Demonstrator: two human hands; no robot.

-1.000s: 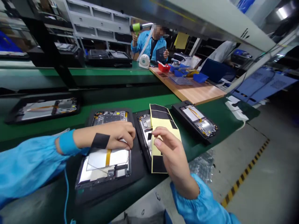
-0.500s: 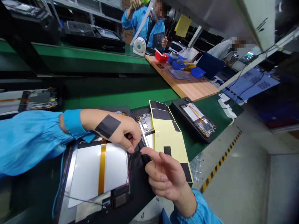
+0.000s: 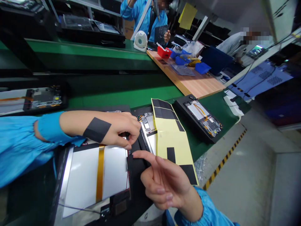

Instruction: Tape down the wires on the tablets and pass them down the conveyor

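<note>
My left hand point(image 3: 123, 128) reaches over the top right corner of an opened tablet point(image 3: 82, 179), thumb and fingertips pinched near its edge. What they hold, if anything, is hidden. A black tape square point(image 3: 97, 129) sticks to the back of that hand by the wrist. An amber ribbon strip point(image 3: 100, 172) runs across the tablet's white battery plates, and thin red wires follow its right edge. My right hand point(image 3: 166, 182) is just right of the tablet, index finger stretched toward the left fingertips, the others loosely curled. A tiny dark bit shows at the index tip.
Right of the hands lies a yellow backing sheet point(image 3: 174, 141) with black tape pieces, partly over another opened device point(image 3: 148, 122). More opened devices rest on black trays point(image 3: 204, 119) to the right and left. Beyond are a wooden board point(image 3: 188, 83), bins, a white fan point(image 3: 140, 40) and co-workers.
Both hands have shifted slightly left in view, and the right index fingertip still points close to the left fingertips. The camera view has shifted a little. The tablet stays in place.
</note>
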